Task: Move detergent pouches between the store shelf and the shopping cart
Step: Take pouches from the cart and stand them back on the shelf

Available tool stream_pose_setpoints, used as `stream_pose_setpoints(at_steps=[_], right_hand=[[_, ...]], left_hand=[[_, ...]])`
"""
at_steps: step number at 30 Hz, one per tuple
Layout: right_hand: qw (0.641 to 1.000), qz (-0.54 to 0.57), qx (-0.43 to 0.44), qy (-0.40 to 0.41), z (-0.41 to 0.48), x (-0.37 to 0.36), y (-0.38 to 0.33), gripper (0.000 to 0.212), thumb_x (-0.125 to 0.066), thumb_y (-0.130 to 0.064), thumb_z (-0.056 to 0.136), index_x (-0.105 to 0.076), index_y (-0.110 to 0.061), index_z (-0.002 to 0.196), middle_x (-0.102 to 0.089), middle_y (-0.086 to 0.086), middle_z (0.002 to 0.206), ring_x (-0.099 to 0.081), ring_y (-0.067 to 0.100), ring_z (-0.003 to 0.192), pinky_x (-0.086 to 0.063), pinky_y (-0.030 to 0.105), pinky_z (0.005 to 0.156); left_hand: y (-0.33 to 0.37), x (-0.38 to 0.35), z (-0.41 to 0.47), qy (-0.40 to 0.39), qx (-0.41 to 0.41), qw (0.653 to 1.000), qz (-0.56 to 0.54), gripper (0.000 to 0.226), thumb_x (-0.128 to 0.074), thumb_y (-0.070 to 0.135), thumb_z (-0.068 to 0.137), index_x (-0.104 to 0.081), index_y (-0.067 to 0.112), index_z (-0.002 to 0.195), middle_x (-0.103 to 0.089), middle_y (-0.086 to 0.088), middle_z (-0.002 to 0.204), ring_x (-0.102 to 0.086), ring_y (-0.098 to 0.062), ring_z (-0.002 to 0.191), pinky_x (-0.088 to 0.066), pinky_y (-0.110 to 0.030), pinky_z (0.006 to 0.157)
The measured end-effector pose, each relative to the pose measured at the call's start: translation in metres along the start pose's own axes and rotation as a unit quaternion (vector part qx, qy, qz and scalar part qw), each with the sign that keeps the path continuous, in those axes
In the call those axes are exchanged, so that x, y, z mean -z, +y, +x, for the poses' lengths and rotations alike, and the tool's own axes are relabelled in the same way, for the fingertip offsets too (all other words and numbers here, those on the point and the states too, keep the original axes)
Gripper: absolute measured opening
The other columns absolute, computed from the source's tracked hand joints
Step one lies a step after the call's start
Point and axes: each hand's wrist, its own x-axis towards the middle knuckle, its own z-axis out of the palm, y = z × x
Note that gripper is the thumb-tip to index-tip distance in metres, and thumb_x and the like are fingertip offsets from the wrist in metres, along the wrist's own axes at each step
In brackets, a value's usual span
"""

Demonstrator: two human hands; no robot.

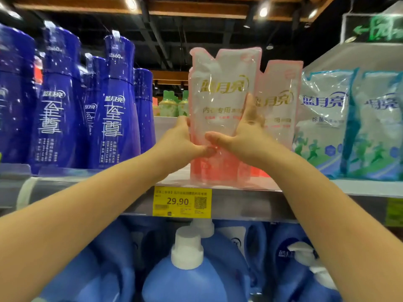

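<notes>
Pink-white pouch (220,101); deep blue bottles (118,105); yellow price tag (182,202)

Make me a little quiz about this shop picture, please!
1. True or false: the front pink pouch lies flat on the shelf.
2. What stands to the left of that pouch? A. dark blue bottles B. red boxes C. green apples
3. Fill in: the yellow price tag under the pouch reads ____.

Key
1. False. It is upright, and the left hand and right hand both hold it.
2. A
3. 29.90
</notes>
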Motion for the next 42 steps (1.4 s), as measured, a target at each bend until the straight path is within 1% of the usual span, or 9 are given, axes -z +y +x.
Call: stream_pose_setpoints(at_steps=[6,12,18,21,24,29,32,36,42], right_hand=[[1.0,-0.016,-0.009,0.011,-0.007,-0.001,-0.003,0.115,-0.061,-0.058,0.079,0.03,-0.028,0.142,-0.009,0.008,0.152,-0.034,0.03,0.133,-0.037,0.036,0.098],[0.999,-0.015,-0.026,0.016,-0.012,-0.004,-0.004,0.113,-0.057,-0.061,0.079,0.03,-0.027,0.143,-0.001,0.008,0.155,-0.029,0.03,0.137,-0.034,0.041,0.105],[0.997,-0.049,-0.03,0.053,-0.025,0.003,-0.011,0.109,-0.05,-0.067,0.081,0.031,-0.028,0.142,0.0,0.008,0.154,-0.034,0.034,0.134,-0.037,0.044,0.102],[0.992,-0.071,-0.016,0.106,-0.035,0.009,-0.014,0.102,-0.049,-0.066,0.082,0.022,-0.027,0.145,-0.003,0.005,0.153,-0.032,0.033,0.136,-0.036,0.045,0.103],[0.984,-0.088,0.0,0.152,-0.051,0.015,-0.014,0.094,-0.048,-0.064,0.084,0.012,-0.028,0.147,-0.01,0.004,0.152,-0.033,0.03,0.135,-0.036,0.046,0.102],[0.974,-0.135,0.019,0.179,-0.09,0.041,-0.003,0.062,-0.042,-0.057,0.091,-0.025,-0.027,0.142,-0.049,0.003,0.132,-0.053,0.024,0.113,-0.041,0.035,0.082],[0.969,-0.16,0.007,0.187,-0.124,0.071,0.005,0.042,-0.037,-0.053,0.094,-0.049,-0.027,0.126,-0.064,0.0,0.107,-0.058,0.023,0.1,-0.043,0.033,0.075],[0.958,-0.172,0.013,0.229,-0.183,0.131,0.022,0.033,-0.039,-0.044,0.097,-0.062,-0.024,0.108,-0.061,-0.006,0.085,-0.059,0.024,0.092,-0.035,0.03,0.067],[0.931,-0.171,-0.027,0.322,-0.318,0.227,0.06,0.028,-0.045,-0.037,0.094,-0.067,-0.019,0.091,-0.069,0.001,0.081,-0.061,0.026,0.081,-0.041,0.035,0.068]], left_hand=[[0.0,0.001,-0.002,0.002,-0.009,1.0,0.012,0.07,-0.072,0.019,0.078,-0.029,0.014,0.133,-0.049,0.016,0.084,-0.051,0.002,0.07,-0.042,-0.002,0.044],[0.002,0.003,-0.003,-0.002,-0.007,0.999,0.052,0.074,-0.069,0.025,0.08,-0.024,0.015,0.138,-0.055,0.003,0.103,-0.051,0.002,0.068,-0.046,-0.007,0.045],[0.009,0.021,-0.008,0.12,-0.089,0.986,0.079,0.071,-0.067,0.028,0.083,-0.024,0.019,0.139,-0.049,0.005,0.114,-0.051,-0.007,0.092,-0.041,-0.019,0.072],[0.009,0.02,-0.017,0.204,-0.172,0.96,0.081,0.051,-0.065,0.03,0.084,-0.039,0.019,0.127,-0.049,0.008,0.109,-0.05,-0.008,0.097,-0.039,-0.019,0.076],[0.015,0.01,-0.028,0.218,-0.209,0.952,0.05,0.027,-0.06,0.029,0.088,-0.047,0.022,0.11,-0.053,0.013,0.095,-0.052,0.003,0.085,-0.039,-0.005,0.071],[0.035,-0.023,-0.058,0.211,-0.229,0.95,0.011,0.002,-0.057,0.02,0.091,-0.056,0.021,0.092,-0.055,0.019,0.08,-0.055,0.003,0.077,-0.043,-0.009,0.071],[0.058,-0.048,-0.081,0.2,-0.23,0.952,-0.014,0.005,-0.059,0.022,0.09,-0.056,0.024,0.086,-0.06,0.009,0.074,-0.06,-0.01,0.073,-0.045,-0.015,0.067],[0.11,-0.097,-0.124,0.152,-0.225,0.959,-0.077,0.007,-0.053,0.034,0.082,-0.053,0.034,0.075,-0.062,0.008,0.064,-0.062,-0.01,0.064,-0.049,-0.032,0.066],[0.201,-0.211,-0.224,0.07,-0.216,0.952,-0.205,0.016,-0.054,0.032,0.084,-0.053,0.033,0.067,-0.059,0.022,0.052,-0.055,0.006,0.053,-0.041,-0.013,0.06]])
